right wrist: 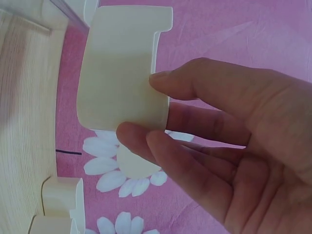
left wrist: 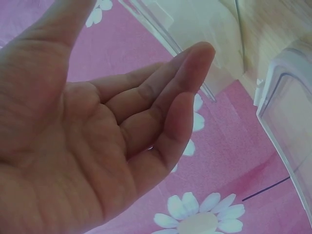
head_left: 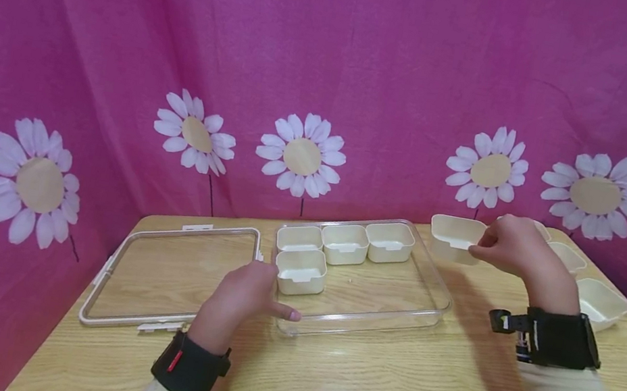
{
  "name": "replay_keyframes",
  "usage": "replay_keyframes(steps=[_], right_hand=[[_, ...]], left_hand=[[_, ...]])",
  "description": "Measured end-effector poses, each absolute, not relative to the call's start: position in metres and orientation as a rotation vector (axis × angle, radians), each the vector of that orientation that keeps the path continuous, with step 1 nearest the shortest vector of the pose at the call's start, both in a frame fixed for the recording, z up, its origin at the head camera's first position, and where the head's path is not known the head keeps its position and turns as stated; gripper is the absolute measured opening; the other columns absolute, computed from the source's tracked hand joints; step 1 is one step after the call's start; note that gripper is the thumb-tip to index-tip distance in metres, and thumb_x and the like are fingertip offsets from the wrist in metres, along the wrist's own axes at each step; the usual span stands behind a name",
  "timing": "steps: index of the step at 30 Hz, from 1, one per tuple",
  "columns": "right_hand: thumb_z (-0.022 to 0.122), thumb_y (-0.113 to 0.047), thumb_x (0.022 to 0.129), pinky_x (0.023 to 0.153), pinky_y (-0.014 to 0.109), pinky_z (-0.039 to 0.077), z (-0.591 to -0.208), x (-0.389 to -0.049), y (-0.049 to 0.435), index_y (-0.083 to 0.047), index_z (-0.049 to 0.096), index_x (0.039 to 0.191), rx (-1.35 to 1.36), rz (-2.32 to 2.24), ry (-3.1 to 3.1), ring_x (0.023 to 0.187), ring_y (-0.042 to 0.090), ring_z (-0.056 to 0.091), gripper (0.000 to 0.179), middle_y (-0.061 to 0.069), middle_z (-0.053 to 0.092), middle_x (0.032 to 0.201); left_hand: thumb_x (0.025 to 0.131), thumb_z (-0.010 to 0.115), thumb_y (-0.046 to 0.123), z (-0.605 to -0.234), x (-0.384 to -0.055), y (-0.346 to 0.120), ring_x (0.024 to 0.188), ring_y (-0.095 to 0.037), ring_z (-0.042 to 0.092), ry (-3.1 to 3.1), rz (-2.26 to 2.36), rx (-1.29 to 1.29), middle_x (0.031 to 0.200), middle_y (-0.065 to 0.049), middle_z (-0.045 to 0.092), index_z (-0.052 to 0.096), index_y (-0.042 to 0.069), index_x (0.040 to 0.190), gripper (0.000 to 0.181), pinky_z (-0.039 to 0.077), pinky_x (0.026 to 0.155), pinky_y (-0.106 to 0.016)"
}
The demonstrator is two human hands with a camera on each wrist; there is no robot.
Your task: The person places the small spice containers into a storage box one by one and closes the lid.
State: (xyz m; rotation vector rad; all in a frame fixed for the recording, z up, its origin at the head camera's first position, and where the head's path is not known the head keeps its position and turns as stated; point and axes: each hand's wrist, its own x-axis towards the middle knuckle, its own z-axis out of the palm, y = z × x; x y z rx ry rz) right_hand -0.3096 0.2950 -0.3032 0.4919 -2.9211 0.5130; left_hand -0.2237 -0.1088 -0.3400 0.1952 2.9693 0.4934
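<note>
My right hand (head_left: 517,249) pinches a small cream container (head_left: 449,239) by its right end, above the table to the right of the clear tray (head_left: 367,323). In the right wrist view the thumb and fingers grip the cream container at its edge. At the tray's front left corner is my left hand (head_left: 245,295), its thumb stretched over the rim and no object in its palm. In the left wrist view its fingers are relaxed and slightly bent. Several cream containers sit in the tray: a row along the back and one container (head_left: 301,273) in front at the left.
Left of the tray lies a clear lid (head_left: 172,269) with a white frame and side clips. More cream containers (head_left: 598,303) stand at the table's right end, partly behind my right hand. A magenta flowered cloth (head_left: 392,85) hangs behind the wooden table (head_left: 412,389).
</note>
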Motion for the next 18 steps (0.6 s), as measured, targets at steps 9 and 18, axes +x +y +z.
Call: replay_keyframes(steps=[9, 18], right_hand=[[0.08, -0.015, 0.083, 0.062, 0.037, 0.048, -0.303, -0.31, 0.288, 0.004, 0.074, 0.077, 0.537, 0.537, -2.875, 0.063, 0.021, 0.056, 0.021, 0.004, 0.067, 0.066], [0.081, -0.014, 0.083, 0.06, 0.035, 0.048, -0.3, -0.307, 0.281, 0.005, 0.074, 0.079, 0.547, 0.567, -2.864, 0.063, 0.021, 0.055, 0.021, 0.003, 0.067, 0.066]], left_hand=[[0.066, 0.095, 0.042, -0.339, -0.222, -0.108, 0.068, -0.02, 0.05, 2.962, 0.523, 0.182, 0.068, -0.003, 0.049, 0.067, -0.001, 0.103, 0.063, 0.039, 0.061, -0.032], [0.066, 0.095, 0.043, -0.339, -0.224, -0.108, 0.066, -0.019, 0.048, 2.955, 0.514, 0.16, 0.066, -0.002, 0.043, 0.067, 0.001, 0.097, 0.059, 0.038, 0.06, -0.031]])
